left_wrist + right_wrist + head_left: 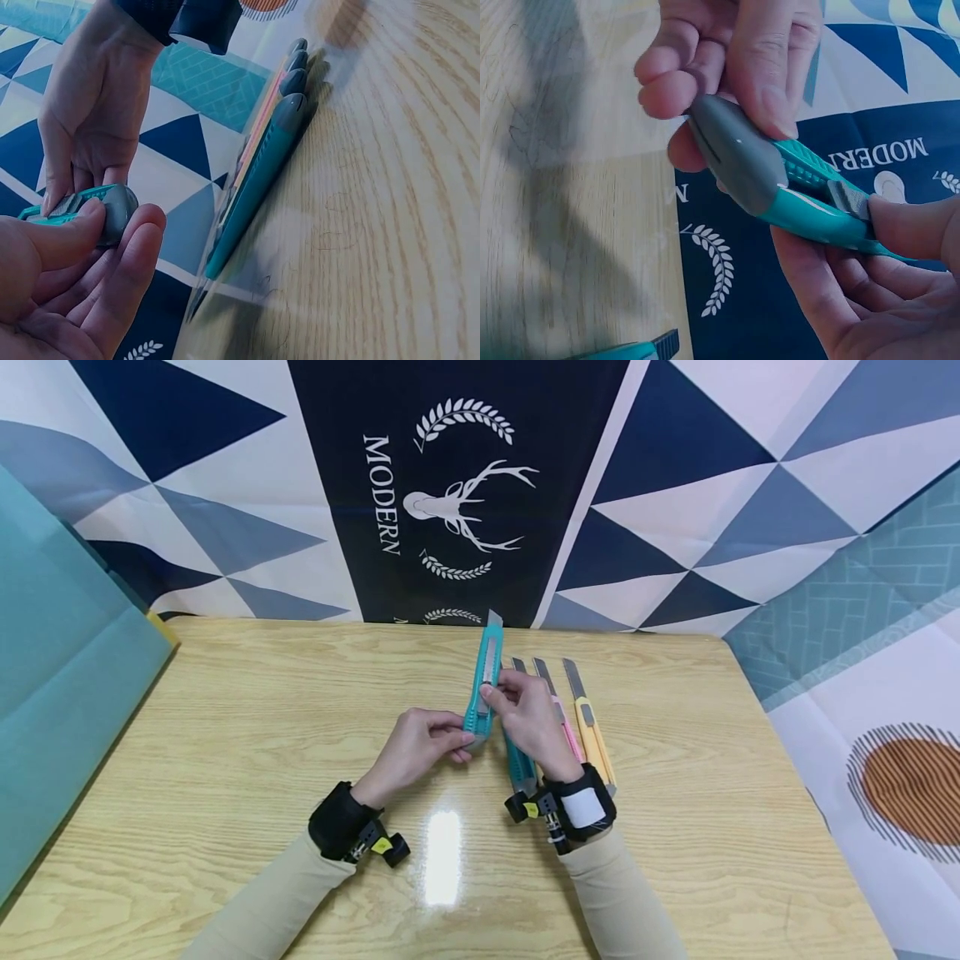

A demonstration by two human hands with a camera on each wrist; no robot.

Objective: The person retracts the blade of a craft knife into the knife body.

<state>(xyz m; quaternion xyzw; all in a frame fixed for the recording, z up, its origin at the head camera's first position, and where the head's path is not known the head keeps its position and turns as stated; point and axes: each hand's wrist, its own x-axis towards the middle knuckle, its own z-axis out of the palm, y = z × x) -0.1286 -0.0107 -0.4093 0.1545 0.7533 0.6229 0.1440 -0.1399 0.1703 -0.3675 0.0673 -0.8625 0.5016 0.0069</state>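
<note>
A teal box cutter is held up above the table, tilted, with a short length of blade out at its far end. My left hand pinches its grey end cap between thumb and fingers. Around the middle of the handle, my right hand grips it, the thumb against the grey slider. Beneath the right hand lie several more box cutters side by side with blades out: a teal one, a pink one and a yellow one among them. The right hand and wrist partly hide them.
The wood-grain table ends at a patterned backdrop. A teal panel stands along the left side. Each wrist wears a black strap with a small camera, and the right strap sits close over the lying cutters.
</note>
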